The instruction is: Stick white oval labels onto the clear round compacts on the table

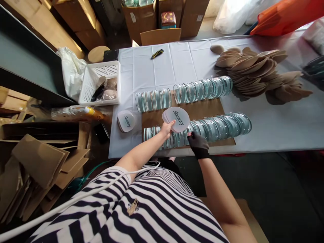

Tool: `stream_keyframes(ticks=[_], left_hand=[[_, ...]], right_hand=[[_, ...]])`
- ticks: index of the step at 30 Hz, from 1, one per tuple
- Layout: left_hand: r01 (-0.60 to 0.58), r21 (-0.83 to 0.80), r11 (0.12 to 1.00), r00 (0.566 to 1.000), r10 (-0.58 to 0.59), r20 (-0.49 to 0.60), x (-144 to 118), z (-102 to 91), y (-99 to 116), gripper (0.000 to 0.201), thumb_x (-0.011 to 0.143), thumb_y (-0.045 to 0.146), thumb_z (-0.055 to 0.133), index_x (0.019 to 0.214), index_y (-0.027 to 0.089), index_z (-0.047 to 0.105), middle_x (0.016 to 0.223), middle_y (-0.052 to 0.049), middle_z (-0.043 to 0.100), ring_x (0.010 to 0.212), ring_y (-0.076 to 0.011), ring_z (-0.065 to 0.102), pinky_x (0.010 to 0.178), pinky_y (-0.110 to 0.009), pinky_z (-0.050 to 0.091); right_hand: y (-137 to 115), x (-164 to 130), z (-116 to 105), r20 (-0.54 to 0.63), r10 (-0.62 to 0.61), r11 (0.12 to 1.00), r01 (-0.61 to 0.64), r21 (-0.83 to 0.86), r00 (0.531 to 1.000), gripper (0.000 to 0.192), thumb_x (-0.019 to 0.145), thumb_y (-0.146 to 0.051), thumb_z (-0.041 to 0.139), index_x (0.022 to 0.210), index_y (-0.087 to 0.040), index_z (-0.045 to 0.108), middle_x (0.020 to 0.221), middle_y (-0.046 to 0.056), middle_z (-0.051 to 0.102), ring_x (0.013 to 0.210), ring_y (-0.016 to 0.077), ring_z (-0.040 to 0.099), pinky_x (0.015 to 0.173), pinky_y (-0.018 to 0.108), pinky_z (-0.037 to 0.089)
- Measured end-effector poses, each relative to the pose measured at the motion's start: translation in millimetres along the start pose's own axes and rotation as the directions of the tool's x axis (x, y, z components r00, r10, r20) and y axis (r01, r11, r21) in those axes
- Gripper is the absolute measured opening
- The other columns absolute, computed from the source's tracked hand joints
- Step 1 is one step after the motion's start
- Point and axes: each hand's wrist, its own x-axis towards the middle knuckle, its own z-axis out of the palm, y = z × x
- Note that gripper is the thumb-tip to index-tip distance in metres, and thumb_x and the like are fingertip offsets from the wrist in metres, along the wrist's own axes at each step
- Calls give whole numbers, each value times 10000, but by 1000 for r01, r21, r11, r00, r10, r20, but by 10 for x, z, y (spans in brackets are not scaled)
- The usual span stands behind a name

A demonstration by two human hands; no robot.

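Observation:
My bare left hand [167,130] grips a small fanned stack of round white cards [181,118], its thumb on top; the upper card reads "beauty". Just right of it, my right hand [198,143] wears a dark glove with bare fingertips. Its fingers are drawn together by the near row of round glass pieces [220,128]; whatever they may hold is hidden. Two shorter rows of the glass, a left row [153,100] and a right row [202,89], stand on edge behind, over brown cardboard [154,119]. Another stack of printed cards [126,121] lies at the left.
Brown oval pieces [253,67] are heaped at the table's right. A utility knife [157,54] lies near the far edge. At the left corner sits a white plastic basket [86,84] with bagged items. Cardboard scraps [37,162] lean at lower left; a white cable [83,195] crosses my shirt.

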Motion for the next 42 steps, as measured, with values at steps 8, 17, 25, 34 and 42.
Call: stream_keyframes(ticks=[8,17,25,34,42], left_hand=[[-50,16,999,992,48,114,-203,-142,-55,431,626,205,866,1024,151,710,1031,-104,756,1082,-284,679,1021,-452,501],[-61,-68,996,998,63,28,-102,-326,297,435,694,166,829,1103,170,681,1058,-83,751,1045,-236,694,1010,-424,524],[-52,-26,998,999,52,4,17,-485,416,456,729,118,797,1160,168,657,1060,-89,754,1081,-238,686,1030,-428,519],[-75,-8,997,997,75,32,0,-481,374,357,717,121,797,1058,143,693,1017,-97,760,1089,-255,680,1054,-447,495],[-41,-96,995,999,43,14,-16,-500,400,344,716,99,794,1042,149,694,1003,-87,761,1115,-246,671,1069,-426,482]], right_hand=[[-536,-167,202,-225,-513,841,431,-327,829,605,885,-340,457,1432,-83,450,1459,206,464,1335,316,430,1097,468,369],[-59,-704,189,-497,-132,983,46,-180,858,496,914,-485,429,1109,-91,659,936,189,698,846,284,648,678,325,459],[52,-1070,701,48,-151,794,150,-589,987,349,972,-335,424,1218,-157,597,923,118,722,774,209,667,613,260,344],[-252,-677,727,122,-4,811,74,-580,993,301,1012,-344,343,1142,-178,557,1004,99,705,856,193,668,642,264,349],[-304,-515,958,157,-60,803,141,-580,986,313,1001,-264,348,1096,-160,627,959,175,710,844,271,679,728,357,442]])
